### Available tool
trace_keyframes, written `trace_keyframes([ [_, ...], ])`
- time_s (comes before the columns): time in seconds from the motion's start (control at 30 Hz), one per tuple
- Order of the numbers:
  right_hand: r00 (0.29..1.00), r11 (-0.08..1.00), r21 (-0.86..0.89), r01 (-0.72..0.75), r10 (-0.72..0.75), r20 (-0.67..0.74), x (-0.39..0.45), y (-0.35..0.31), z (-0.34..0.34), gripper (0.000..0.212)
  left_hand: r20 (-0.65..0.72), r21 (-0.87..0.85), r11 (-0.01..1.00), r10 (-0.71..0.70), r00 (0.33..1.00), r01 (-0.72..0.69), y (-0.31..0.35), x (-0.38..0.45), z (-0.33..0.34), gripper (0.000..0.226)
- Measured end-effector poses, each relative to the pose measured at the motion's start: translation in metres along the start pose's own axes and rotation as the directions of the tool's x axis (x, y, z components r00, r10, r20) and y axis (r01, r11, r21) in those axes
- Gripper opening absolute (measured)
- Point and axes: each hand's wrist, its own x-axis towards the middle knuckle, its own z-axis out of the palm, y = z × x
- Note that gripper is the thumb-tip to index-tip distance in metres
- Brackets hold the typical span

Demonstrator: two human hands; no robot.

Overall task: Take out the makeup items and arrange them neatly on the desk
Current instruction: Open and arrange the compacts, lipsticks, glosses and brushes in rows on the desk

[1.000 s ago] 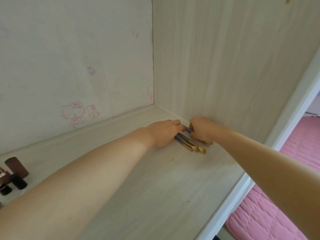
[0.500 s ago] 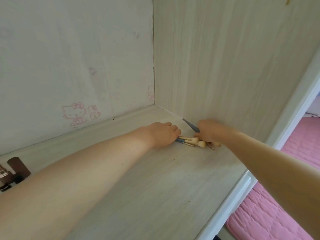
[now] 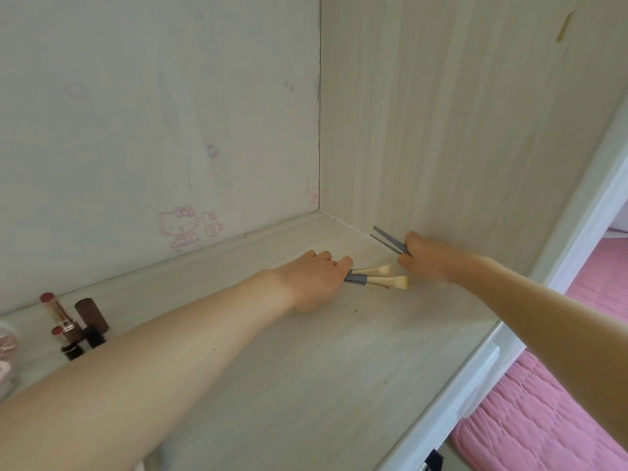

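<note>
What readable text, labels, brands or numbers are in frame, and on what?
None readable.
Back wall: pink cartoon cat and rabbit line drawings, pictures only, no words.
Lipsticks at far left: a pale band on one case, too small and blurred to read.
Makeup brushes under the left hand and brush handles gripped by the right hand: no print visible.

The left hand [image 3: 314, 278] covers the handle ends of two brushes [image 3: 375, 277]; only their blue collars and pale bristles show. The right hand [image 3: 424, 258] hides the heads of two grey handles [image 3: 387, 240]. The forearm partly covers the lipsticks [image 3: 68, 326]. The left edge cuts off a blurred clear object [image 3: 6, 348].
</note>
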Motion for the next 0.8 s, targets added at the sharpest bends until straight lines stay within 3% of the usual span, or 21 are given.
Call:
trace_keyframes([
  [0.13,0.997,0.958,0.287,0.021,-0.041,0.063,-0.009,-0.007,-0.002,0.010,-0.007,-0.121,0.991,-0.066,0.998,0.064,-0.004,-0.024,-0.007,0.027],
  [0.3,0.993,0.843,0.530,0.088,-0.114,0.017,-0.035,-0.022,-0.007,0.018,-0.074,-0.231,0.968,-0.118,0.990,0.098,-0.011,-0.069,-0.014,0.009],
  [0.5,0.988,0.725,0.679,0.118,-0.154,-0.008,-0.073,-0.063,-0.005,0.019,-0.193,-0.361,0.923,-0.211,0.958,0.131,-0.012,-0.145,-0.018,0.016],
  [0.63,0.962,0.645,0.749,0.151,-0.269,0.037,-0.101,-0.103,0.004,0.018,-0.231,-0.407,0.897,-0.286,0.930,0.175,-0.014,-0.208,-0.016,0.017],
  [0.8,0.904,0.625,0.748,0.223,-0.420,0.082,-0.133,-0.158,0.018,0.017,-0.260,-0.424,0.865,-0.400,0.879,0.269,-0.014,-0.290,-0.013,0.019],
])
